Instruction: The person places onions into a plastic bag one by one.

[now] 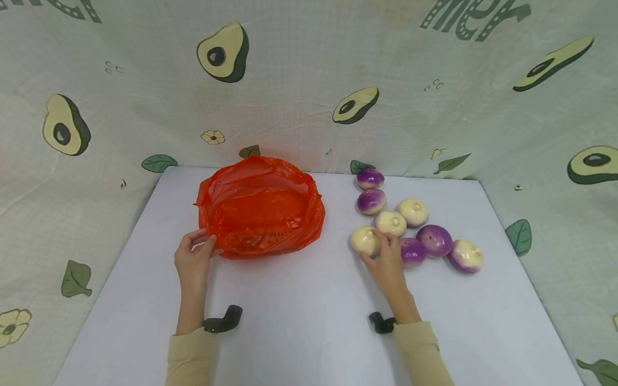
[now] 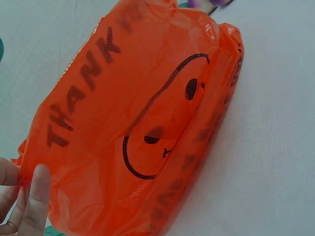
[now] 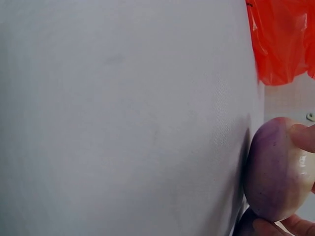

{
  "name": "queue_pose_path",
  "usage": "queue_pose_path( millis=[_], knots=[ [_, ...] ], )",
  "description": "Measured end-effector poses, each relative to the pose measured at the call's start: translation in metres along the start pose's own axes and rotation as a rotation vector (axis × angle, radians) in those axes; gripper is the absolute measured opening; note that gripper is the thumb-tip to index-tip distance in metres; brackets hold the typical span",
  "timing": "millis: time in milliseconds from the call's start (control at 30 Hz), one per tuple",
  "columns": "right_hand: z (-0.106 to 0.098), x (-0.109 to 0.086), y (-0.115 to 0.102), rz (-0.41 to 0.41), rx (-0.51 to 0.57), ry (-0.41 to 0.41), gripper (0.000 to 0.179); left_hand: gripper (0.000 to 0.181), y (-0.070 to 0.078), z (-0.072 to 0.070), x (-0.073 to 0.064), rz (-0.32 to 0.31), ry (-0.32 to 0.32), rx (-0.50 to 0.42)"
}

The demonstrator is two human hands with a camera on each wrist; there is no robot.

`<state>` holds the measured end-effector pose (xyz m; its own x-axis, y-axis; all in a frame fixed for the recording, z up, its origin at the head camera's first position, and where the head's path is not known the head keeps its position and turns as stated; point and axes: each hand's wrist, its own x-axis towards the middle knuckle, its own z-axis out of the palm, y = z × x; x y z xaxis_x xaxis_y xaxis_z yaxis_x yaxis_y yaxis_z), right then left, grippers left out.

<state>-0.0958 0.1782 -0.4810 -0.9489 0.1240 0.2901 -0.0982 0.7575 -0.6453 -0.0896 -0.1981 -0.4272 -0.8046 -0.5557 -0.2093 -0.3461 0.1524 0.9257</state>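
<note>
A red plastic bag [image 1: 263, 206] lies with its mouth spread at the back left of the table. At its near left edge my left hand [image 1: 194, 258] pinches the rim between thumb and fingers; printed lettering and a smiling face show on the bag [image 2: 113, 108] in the left wrist view. On the other side, my right hand [image 1: 390, 268] grips a white-and-purple turnip [image 1: 363, 241] at the left of a group. Its purple side [image 3: 270, 167] faces the right wrist camera and appears close to the tabletop; whether it touches I cannot tell.
Several more turnips lie close together on the right: two purple ones [image 1: 371, 201] at the back, pale ones [image 1: 413, 212] in the middle, others [image 1: 434, 240] to the right. The white table [image 1: 299, 321] ends at a fabric backdrop [image 1: 289, 80] printed with avocados.
</note>
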Motion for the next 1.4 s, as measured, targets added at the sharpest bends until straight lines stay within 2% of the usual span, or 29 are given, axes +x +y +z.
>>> queue_pose_path(
  millis=[300,700,1067,1267,1400],
  knots=[
    [-0.0026,0.0014,-0.0016,0.025,-0.010,-0.032,0.067,0.033,0.0013,0.0003,0.0001,-0.016,0.009,-0.012],
    [-0.0033,0.0015,-0.0018,0.008,-0.013,-0.035,0.066,0.033,0.0025,-0.0003,-0.0010,-0.017,0.015,-0.010],
    [-0.0017,-0.0007,-0.0006,-0.011,-0.021,-0.004,0.064,0.030,0.0001,-0.0007,-0.0007,-0.010,0.016,-0.025],
    [-0.0015,-0.0012,-0.0008,-0.012,-0.019,0.003,0.063,0.031,-0.0014,-0.0006,-0.0008,0.016,0.014,-0.051],
    [-0.0022,-0.0018,-0.0007,-0.003,-0.010,0.003,0.062,0.033,-0.0053,0.0002,0.0020,0.001,0.009,-0.059]
  ],
)
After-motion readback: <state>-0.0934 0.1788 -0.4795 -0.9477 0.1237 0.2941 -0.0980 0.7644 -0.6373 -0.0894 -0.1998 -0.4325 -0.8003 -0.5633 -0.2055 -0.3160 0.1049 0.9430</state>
